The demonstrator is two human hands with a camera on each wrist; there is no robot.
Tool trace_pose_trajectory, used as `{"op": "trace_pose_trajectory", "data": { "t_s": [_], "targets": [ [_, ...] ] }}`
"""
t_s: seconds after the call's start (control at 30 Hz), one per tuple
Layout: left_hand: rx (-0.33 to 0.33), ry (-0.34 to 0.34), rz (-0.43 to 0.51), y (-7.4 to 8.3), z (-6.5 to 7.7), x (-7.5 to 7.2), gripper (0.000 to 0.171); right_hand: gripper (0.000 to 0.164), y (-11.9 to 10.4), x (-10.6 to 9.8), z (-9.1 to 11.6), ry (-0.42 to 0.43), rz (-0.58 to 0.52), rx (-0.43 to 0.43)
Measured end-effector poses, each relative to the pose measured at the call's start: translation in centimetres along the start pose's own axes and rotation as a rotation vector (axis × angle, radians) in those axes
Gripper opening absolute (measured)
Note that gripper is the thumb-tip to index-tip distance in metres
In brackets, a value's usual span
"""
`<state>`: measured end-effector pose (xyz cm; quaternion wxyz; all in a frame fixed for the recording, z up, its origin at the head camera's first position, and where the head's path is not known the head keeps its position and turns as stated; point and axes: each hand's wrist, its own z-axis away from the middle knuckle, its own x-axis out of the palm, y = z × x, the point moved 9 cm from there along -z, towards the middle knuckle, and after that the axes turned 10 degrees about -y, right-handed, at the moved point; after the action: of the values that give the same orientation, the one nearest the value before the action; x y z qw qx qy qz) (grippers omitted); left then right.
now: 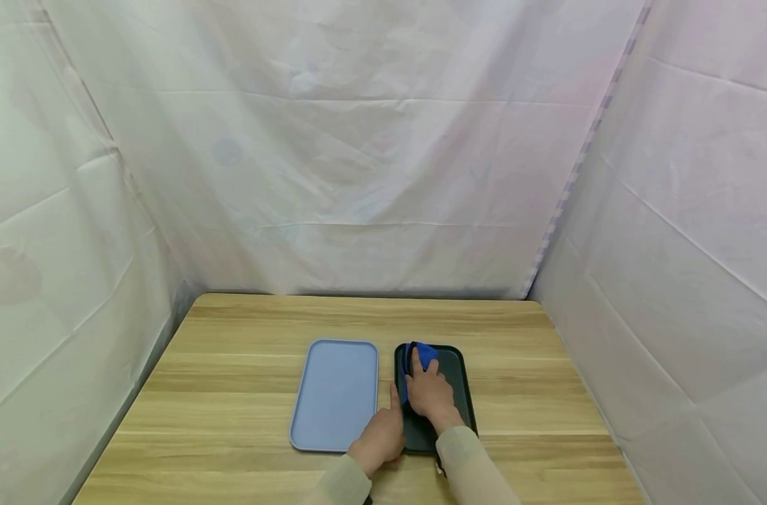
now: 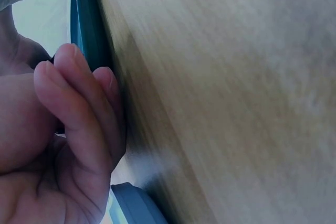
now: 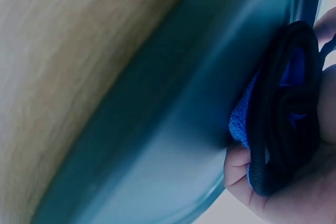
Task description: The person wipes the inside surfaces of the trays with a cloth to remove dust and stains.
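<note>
My right hand (image 1: 430, 393) grips a folded blue cloth (image 3: 239, 119) with black edging and holds it against the dark green tray (image 1: 455, 379). The index finger reaches forward along the cloth toward the far left corner. In the right wrist view, the cloth's folds bunch inside the curled hand, close against the tray's surface. My left hand (image 1: 382, 435) is at the near left corner of the green tray, its index finger stretched along the rim. In the left wrist view, its other fingers (image 2: 84, 108) bend up beside the tray's outer wall, holding the edge.
A light blue tray (image 1: 335, 396) lies left of the green one, a narrow gap between them. Both rest on a wood-grain table (image 1: 231, 365). White sheets (image 1: 358, 154) hang behind the table and along both sides.
</note>
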<state>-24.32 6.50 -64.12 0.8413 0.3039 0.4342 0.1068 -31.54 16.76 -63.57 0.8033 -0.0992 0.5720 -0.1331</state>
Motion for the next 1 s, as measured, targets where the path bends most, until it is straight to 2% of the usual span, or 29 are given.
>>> {"op": "trace_pose_trajectory", "data": {
  "t_s": [0.27,0.57,1.0],
  "targets": [
    [0.006,0.011,0.012,0.0,0.0,0.0,0.098,0.069,-0.3,0.2,-0.1,-0.007,0.013,0.003],
    [0.010,0.022,0.047,-0.1,-0.2,0.2,0.099,0.072,-0.6,0.1,0.3,0.042,0.063,-0.007],
    [-0.006,0.002,0.082,-0.3,-0.4,0.2,0.094,0.072,-0.8,0.3,1.1,0.054,0.066,-0.007]
  ]
}}
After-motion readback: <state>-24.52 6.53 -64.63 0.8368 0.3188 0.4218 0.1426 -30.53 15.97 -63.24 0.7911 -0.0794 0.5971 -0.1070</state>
